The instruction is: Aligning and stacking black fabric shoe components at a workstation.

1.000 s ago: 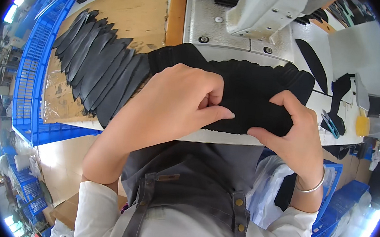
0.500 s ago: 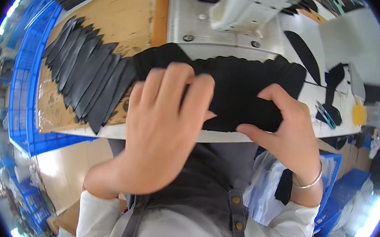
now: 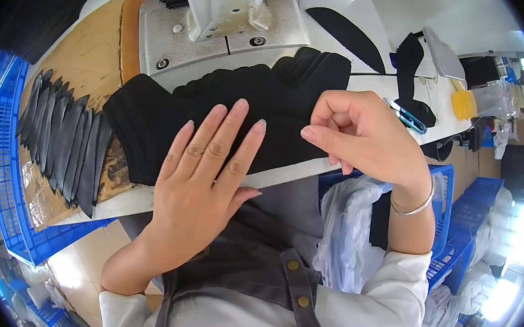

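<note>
The left hand [image 3: 201, 177] lies flat and palm down, fingers straight and close together, pointing away from the body — its forearm comes up from the lower left. The right hand [image 3: 364, 135] is loosely curled, thumb and forefinger pinched at the tips — wrist bent, forearm rising from the lower right.

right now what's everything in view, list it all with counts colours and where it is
stack of black fabric pieces: one stack, black, front edge of the sewing table, under the left hand
fanned black pieces: many, black, on cardboard at left
sewing machine: one, white, top centre
loose black cut pieces: a few, black, table at upper right
blue crates: several, blue, left and lower right
snips: one, blue handles, right table edge
left hand: flat on the stack
right hand: pinching the stack's right edge; silver bangle at the wrist
</note>
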`<state>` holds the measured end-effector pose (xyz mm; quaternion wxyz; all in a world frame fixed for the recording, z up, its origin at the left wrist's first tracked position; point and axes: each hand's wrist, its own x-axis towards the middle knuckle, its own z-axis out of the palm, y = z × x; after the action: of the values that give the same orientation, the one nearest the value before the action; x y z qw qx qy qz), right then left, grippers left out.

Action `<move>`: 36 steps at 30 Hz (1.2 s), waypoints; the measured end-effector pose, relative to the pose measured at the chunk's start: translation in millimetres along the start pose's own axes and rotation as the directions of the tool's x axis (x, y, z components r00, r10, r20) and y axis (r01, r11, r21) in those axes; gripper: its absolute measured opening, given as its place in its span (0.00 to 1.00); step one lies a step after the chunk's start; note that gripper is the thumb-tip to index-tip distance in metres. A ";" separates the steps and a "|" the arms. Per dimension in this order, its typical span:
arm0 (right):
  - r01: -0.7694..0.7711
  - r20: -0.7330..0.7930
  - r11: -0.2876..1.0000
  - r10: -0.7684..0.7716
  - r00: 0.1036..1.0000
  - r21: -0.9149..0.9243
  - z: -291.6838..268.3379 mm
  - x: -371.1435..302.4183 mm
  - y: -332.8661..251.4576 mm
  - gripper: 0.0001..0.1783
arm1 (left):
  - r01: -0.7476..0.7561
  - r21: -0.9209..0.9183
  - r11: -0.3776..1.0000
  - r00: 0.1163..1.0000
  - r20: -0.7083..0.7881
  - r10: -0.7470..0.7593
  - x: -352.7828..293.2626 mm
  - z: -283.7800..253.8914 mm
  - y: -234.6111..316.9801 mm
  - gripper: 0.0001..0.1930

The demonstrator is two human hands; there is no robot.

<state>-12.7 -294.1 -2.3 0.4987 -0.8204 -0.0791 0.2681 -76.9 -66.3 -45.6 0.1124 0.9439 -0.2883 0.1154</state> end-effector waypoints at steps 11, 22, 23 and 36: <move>0.116 0.044 0.980 -0.111 0.993 -0.162 -3.1 2.9 4.2 0.12 | 0.003 -0.023 1.000 0.998 0.056 -0.002 1.3 -5.7 -2.0 0.36; 0.138 0.015 0.977 -0.138 0.990 -0.163 0.0 -0.9 10.2 0.12 | -0.023 -0.068 0.997 0.995 0.094 0.029 0.4 -6.5 -4.2 0.34; 0.166 -0.010 0.968 -0.171 0.985 -0.186 0.9 -1.9 10.7 0.12 | -0.041 -0.068 0.997 0.994 0.094 0.047 -0.2 -6.7 -4.4 0.33; 0.231 -0.096 0.936 -0.264 0.960 -0.266 9.6 -5.2 12.9 0.11 | -0.083 -0.010 0.997 0.987 0.137 0.083 0.4 -9.0 -6.5 0.29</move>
<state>-23.8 -295.0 -15.0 0.4242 -0.8763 -0.1827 0.1368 -74.3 -58.8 -38.0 0.0893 0.9366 -0.3346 0.0539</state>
